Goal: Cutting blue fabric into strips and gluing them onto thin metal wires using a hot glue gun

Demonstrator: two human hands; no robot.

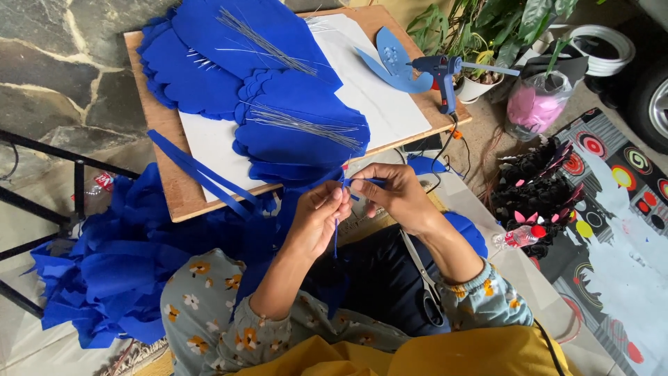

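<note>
Head view: the left hand (pixel 316 219) is closed, fingers curled, pinching a thin blue strip (pixel 336 237) that hangs down below the fingertips toward the lap; the right hand (pixel 393 195) meets it just beside, thumb and forefinger pressed together on the strip's upper end; both hands sit just in front of the near edge of a wooden board (pixel 174 188); on the board lies a white sheet (pixel 376 97), covered at left by stacked blue petal shapes (pixel 278 76) bearing two bundles of thin metal wires (pixel 299 125); a blue glue gun (pixel 442 73) stands at the board's right corner, touching a pale blue cut-out (pixel 393 63); a pile of blue material (pixel 118 271) lies on the floor at left; scissors (pixel 424 285) rest on the lap under the right forearm.
</note>
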